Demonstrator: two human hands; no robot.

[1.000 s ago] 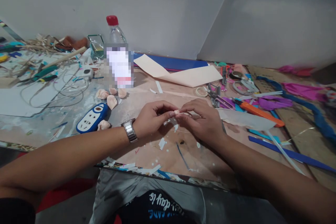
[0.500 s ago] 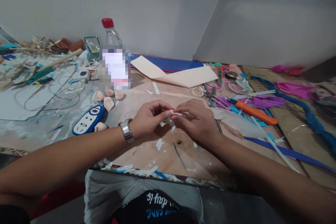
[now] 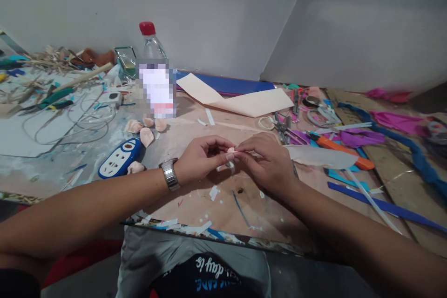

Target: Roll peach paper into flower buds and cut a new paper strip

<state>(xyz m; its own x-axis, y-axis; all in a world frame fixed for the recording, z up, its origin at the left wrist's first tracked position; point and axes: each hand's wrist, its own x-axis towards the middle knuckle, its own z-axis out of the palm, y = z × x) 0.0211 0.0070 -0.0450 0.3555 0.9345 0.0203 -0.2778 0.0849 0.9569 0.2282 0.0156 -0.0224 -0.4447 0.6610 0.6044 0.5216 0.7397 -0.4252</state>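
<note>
Between the fingertips of both hands sits a small pale pink crumpled piece (image 3: 231,150). My left hand (image 3: 204,156), wearing a metal watch (image 3: 169,173), pinches it between thumb and fingers. My right hand (image 3: 265,158) pinches its other side, with the thumb close to the left thumb. A whitish scrap (image 3: 228,166) shows just below the fingertips; I cannot tell whether it is joined to the piece. From behind my right hand a whitish, soft-looking strip (image 3: 319,156) stretches to the right. Several pale pink petal-like pieces (image 3: 147,136) lie to the left.
A blue and white power socket (image 3: 120,157) lies left of my hands. Behind it stand a red-capped bottle (image 3: 152,46) and a blurred bright screen (image 3: 159,91). A folded cream sheet (image 3: 251,102) lies at the back. An orange cutter (image 3: 342,151), pliers (image 3: 281,125) and coloured strips clutter the right.
Both hands keep the pale pink piece at nearly the same spot; the fingers have shifted slightly around it. The whitish strip at right looks flatter and straighter. The view has turned slightly left.
</note>
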